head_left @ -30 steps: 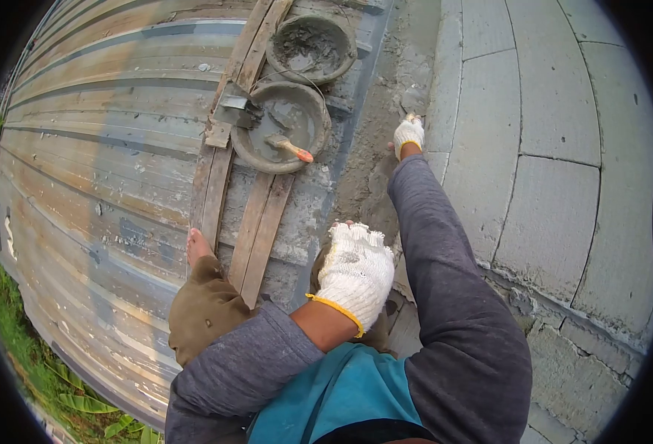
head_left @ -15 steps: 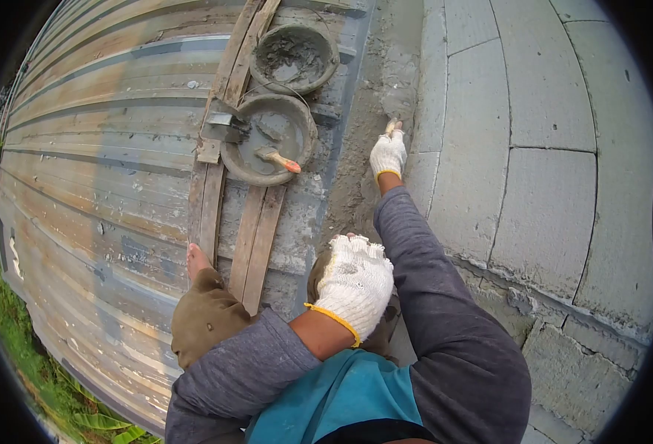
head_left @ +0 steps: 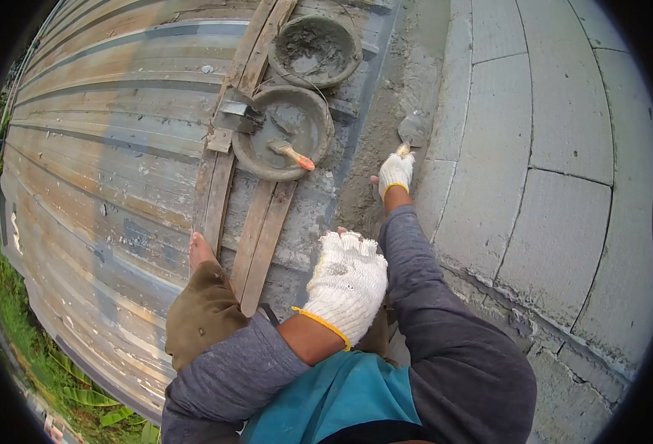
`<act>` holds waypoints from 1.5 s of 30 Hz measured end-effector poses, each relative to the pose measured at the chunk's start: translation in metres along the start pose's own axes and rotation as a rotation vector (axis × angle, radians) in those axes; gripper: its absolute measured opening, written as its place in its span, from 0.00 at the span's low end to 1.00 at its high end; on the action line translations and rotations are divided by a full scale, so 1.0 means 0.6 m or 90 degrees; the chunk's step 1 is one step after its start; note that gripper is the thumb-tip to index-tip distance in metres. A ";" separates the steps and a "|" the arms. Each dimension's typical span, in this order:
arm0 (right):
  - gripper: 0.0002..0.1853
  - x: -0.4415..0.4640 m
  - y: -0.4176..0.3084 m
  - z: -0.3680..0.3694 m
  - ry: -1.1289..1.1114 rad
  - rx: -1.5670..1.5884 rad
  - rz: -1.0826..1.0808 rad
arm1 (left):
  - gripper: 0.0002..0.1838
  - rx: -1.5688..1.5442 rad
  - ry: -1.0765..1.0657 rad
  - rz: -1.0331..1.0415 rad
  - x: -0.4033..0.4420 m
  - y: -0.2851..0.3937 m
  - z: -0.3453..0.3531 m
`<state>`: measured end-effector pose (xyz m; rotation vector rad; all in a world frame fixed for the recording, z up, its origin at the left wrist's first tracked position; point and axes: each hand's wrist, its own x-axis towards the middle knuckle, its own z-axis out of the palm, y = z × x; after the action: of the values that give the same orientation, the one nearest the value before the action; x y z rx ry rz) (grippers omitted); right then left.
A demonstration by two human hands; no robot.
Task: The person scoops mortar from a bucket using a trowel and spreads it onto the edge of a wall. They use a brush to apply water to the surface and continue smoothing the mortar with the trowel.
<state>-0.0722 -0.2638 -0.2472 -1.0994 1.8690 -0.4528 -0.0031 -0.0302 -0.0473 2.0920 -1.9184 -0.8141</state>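
Note:
My right hand (head_left: 396, 175), in a white fingerless knit glove, is closed round the pale handle of a trowel (head_left: 414, 129). Its mud-coated blade lies against the wet mortar strip (head_left: 374, 140) beside the block wall. Nearer my body, my left hand (head_left: 347, 281), gloved the same way, is over my bent knee with its back up. Its fingers curl down out of sight, and whatever they hold, if anything, is hidden.
Left of the strip are two mortar buckets (head_left: 317, 52); the nearer bucket (head_left: 241, 159) holds a brush (head_left: 292, 155) with an orange-tipped handle. A metal tool (head_left: 236, 111) rests on its rim. Wooden planks (head_left: 263, 244) cross the corrugated roof (head_left: 112, 148). Grey blocks (head_left: 571, 133) are at right.
My right hand has drawn back toward my body along the mortar strip, and the trowel blade now shows. My left hand stays near my knee. The whole view has shifted slightly.

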 end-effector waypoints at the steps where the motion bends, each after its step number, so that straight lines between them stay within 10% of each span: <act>1: 0.37 -0.030 0.030 -0.016 -0.006 -0.030 -0.009 | 0.16 0.007 -0.010 0.005 0.002 0.004 -0.002; 9: 0.33 -0.029 0.087 -0.020 0.085 -0.331 -0.333 | 0.14 0.014 -0.032 0.040 0.004 0.029 -0.008; 15: 0.30 0.088 -0.012 0.033 0.085 -0.433 -0.247 | 0.13 0.019 -0.016 0.028 -0.004 0.026 -0.010; 26: 0.32 -0.064 0.206 -0.077 -0.011 -0.218 -0.032 | 0.12 0.043 0.069 0.056 -0.036 0.029 0.001; 32: 0.36 -0.149 0.252 -0.108 -0.001 -0.006 -0.256 | 0.15 0.003 0.267 0.047 -0.046 0.040 0.033; 38: 0.33 -0.211 0.011 -0.097 -0.088 -0.572 -0.747 | 0.15 -0.033 -0.090 0.055 -0.074 0.046 -0.027; 45: 0.21 -0.210 -0.107 0.103 -0.220 -0.881 -0.720 | 0.17 -0.047 -0.063 0.035 -0.082 0.030 -0.047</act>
<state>0.0383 -0.1856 -0.1724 -2.8905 0.8877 0.5798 -0.0049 0.0083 -0.0019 1.9820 -1.9548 -0.9768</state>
